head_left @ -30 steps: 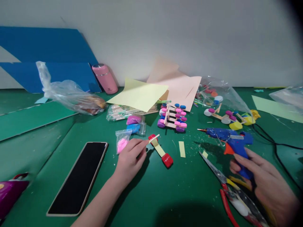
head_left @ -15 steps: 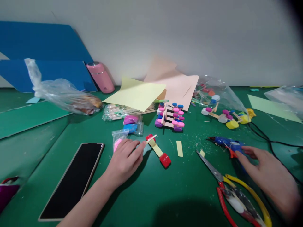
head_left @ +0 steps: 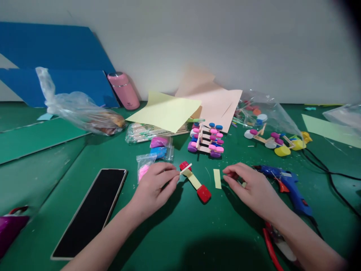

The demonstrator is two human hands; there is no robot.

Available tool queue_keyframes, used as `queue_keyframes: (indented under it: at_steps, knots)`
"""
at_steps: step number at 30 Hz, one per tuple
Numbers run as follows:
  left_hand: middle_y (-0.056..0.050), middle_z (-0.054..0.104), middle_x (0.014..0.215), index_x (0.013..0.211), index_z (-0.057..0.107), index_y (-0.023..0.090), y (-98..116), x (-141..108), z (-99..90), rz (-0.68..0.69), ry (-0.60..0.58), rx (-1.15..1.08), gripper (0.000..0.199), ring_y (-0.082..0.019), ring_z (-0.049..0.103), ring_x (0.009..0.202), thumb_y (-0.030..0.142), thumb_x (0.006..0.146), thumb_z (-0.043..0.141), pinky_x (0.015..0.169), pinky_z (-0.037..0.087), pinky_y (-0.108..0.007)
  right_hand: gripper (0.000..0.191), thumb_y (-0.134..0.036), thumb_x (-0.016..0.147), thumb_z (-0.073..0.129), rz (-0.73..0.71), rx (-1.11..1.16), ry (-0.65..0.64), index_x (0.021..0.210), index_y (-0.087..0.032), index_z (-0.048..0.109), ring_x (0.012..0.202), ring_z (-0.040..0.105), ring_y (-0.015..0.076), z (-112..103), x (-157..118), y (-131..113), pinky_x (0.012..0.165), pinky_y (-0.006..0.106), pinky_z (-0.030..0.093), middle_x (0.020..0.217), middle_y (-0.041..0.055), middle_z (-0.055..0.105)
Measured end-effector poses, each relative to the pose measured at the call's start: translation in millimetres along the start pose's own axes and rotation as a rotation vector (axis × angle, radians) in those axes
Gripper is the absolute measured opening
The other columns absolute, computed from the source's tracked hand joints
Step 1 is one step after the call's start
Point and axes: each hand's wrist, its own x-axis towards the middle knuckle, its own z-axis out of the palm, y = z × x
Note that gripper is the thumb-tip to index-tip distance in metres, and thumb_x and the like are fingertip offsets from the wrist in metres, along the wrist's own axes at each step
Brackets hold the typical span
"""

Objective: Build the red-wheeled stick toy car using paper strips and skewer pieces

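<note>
My left hand [head_left: 158, 185] pinches one end of a short pale stick [head_left: 186, 168]; its free end sits over a red block. That block [head_left: 204, 194] has a twin at the other end of a pale yellow strip [head_left: 194, 180], the three parts lying as one piece on the table. My right hand [head_left: 249, 184] hovers beside a small loose yellow paper strip [head_left: 217, 178]. A gap shows between its thumb and forefinger, with nothing in it. Behind my right hand lies a blue glue gun [head_left: 295, 192] with an orange trigger.
Pliers or scissors with a red handle [head_left: 271, 244] lie partly under my right forearm. A phone [head_left: 90, 214] rests at left. Small wheeled models [head_left: 207, 139] stand ahead, near bagged clay [head_left: 159, 142] and bundled sticks [head_left: 141, 133]. A black cord [head_left: 329, 177] runs rightward.
My right hand has let go of the glue gun and moved left, near the loose paper strip. My left hand keeps the stick over the red block. The view has shifted slightly.
</note>
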Motion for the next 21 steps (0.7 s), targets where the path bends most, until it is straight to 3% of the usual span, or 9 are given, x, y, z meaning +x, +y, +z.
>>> queue_keyframes:
  at_steps: [5, 15, 21]
  knots:
    - [-0.002, 0.064, 0.073, 0.072, 0.065, 0.019, 3, 15, -4.0, -0.269, -0.119, -0.257, 0.015, -0.014, 0.059, 0.067, 0.020, 0.078, 0.051, 0.061, 0.046, -0.024, 0.012, -0.023, 0.083, 0.045, -0.015, 0.075, 0.007, 0.088, -0.022, 0.056, 0.073, 0.054, 0.0178, 4, 5, -9, 0.065, 0.031, 0.042, 0.081, 0.0037, 0.058]
    - [-0.001, 0.063, 0.066, 0.064, 0.065, 0.019, 6, 25, -7.0, -0.380, -0.251, -0.280, 0.016, -0.014, 0.057, 0.061, 0.025, 0.073, 0.054, 0.055, 0.043, -0.023, 0.011, -0.020, 0.082, 0.047, -0.089, 0.156, 0.024, 0.087, -0.023, 0.056, 0.073, 0.055, 0.0162, 10, 18, -29, 0.064, 0.028, 0.042, 0.082, 0.0022, 0.058]
    - [0.000, 0.059, 0.058, 0.063, 0.065, 0.017, 7, 28, -4.9, -0.522, -0.339, -0.376, 0.018, -0.012, 0.052, 0.052, 0.029, 0.072, 0.054, 0.046, 0.038, -0.021, 0.021, -0.022, 0.081, 0.050, -0.124, 0.268, -0.014, 0.102, -0.022, 0.054, 0.075, 0.054, 0.0153, 23, 31, -35, 0.065, 0.027, 0.042, 0.092, 0.0032, 0.057]
